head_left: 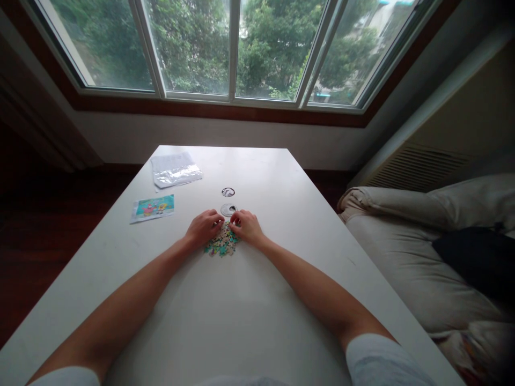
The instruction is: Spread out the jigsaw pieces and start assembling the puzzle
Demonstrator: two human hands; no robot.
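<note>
Hands come close together at the far side of the heap: the left hand (205,228) on one side, the right hand (246,228) on the other, fingers curled and thumbs near the forefingers. Whether either pinches a piece I cannot tell; the fingertips are too small to read. Between and below them lie the pieces (220,246), a loose scatter of turquoise, pale and dark bits in the middle of the tabletop (241,311).

Each piece looks thin and light, probably stiff card, so it should slide easily and flip at a nudge. The edges are the place to take hold, between thumb and forefinger — pressing hard could bend or fray them. Lying flat and overlapping, they may be fiddly to lift singly.

Just beyond the fingertips sits a pale disc (226,210) with a dark spot, and past it a black-and-white disc (228,192); both bound the space ahead of the heap. Off to the left, well apart, lie a bright picture (155,208) and, farther out, a shiny clear bag (177,171). Past the tabletop come the window (193,48) ahead and a couch (394,257) to the right — neither within the working space.
</note>
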